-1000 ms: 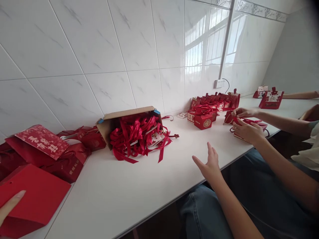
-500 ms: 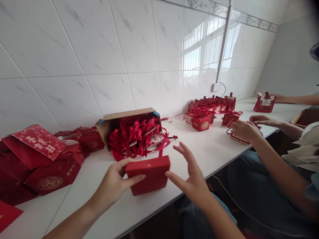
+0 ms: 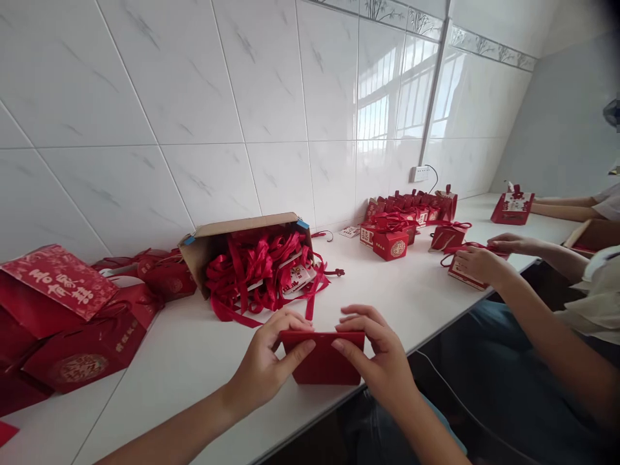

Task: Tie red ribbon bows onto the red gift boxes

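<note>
A plain red gift box (image 3: 327, 367) stands upright at the front edge of the white table, between my hands. My left hand (image 3: 276, 352) grips its upper left corner, thumb on the near face and fingers behind the top edge. Over the upper right corner, my right hand (image 3: 375, 352) holds it the same way. The box's far side is hidden from me. Just beyond it, red ribbons (image 3: 264, 268) with white printed tags spill from a cardboard box (image 3: 242, 224) lying on its side.
Red gift boxes (image 3: 80, 361) are piled at the left. More red boxes (image 3: 391, 244) line the wall at the right. A co-worker's hands (image 3: 479, 265) handle a red box beside me; another person's arm (image 3: 566, 208) reaches near a red bag (image 3: 512, 208). A wall socket (image 3: 419, 174) has a cord.
The red gift box has shifted right and turned its face squarely towards me. My right hand, spread beside it with the thumb near its edge, has closed on its right corner.
</note>
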A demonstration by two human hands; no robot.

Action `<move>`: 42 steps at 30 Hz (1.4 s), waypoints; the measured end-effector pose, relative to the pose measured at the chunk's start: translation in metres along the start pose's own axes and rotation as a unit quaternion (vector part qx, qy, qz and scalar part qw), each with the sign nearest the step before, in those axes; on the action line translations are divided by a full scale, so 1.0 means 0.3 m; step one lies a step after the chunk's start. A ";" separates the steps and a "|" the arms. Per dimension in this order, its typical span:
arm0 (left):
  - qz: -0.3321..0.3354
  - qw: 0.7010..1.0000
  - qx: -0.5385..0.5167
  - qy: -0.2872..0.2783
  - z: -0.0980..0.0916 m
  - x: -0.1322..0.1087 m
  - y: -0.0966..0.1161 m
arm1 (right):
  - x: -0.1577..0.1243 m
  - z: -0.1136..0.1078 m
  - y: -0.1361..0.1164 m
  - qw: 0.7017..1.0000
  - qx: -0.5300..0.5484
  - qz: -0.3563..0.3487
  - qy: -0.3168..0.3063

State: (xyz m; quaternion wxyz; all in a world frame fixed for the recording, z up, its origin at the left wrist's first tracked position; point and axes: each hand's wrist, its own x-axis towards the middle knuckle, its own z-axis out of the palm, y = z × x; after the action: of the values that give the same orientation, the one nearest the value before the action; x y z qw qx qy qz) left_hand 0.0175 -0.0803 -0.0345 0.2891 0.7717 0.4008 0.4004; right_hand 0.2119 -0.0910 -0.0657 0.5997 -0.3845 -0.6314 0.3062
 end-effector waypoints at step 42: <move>-0.150 0.956 -0.196 0.156 -0.152 0.263 -0.009 | -0.014 -0.058 -0.050 0.872 0.402 0.243 0.137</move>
State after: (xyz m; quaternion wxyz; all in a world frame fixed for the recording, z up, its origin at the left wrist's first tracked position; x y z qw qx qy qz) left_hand 0.0058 -0.0061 0.0173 0.4251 0.5590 0.4656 0.5386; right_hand 0.2273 -0.1036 -0.0536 0.6893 -0.2898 -0.2520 0.6143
